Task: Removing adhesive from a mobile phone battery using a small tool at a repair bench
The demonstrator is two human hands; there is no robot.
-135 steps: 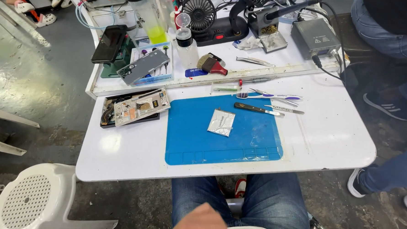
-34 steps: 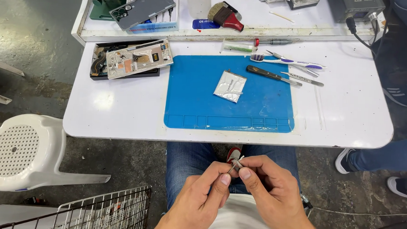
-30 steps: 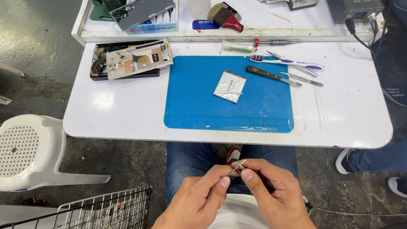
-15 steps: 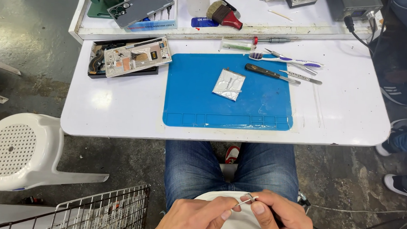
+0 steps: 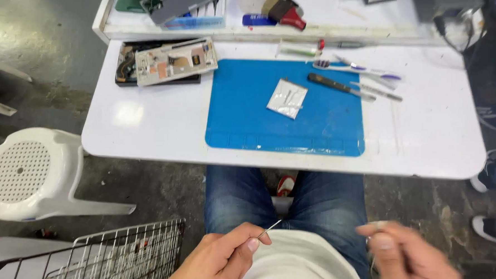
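My left hand is low over my lap, pinching a thin metal pin-like tool whose tip points up and right. My right hand is blurred at the lower right, its fingers curled around something small and pale that I cannot make out. Both hands are well below the white table. On the table lies a blue work mat with a small silvery packet on it.
An opened phone lies left of the mat. A dark-handled screwdriver, tweezers and a toothbrush lie at the mat's upper right. A raised tray holds more tools. A white stool and wire basket stand at my left.
My hands were together in front of me, working a small part. They have now pulled apart, the right one swinging out to the right, and the view has tilted slightly.
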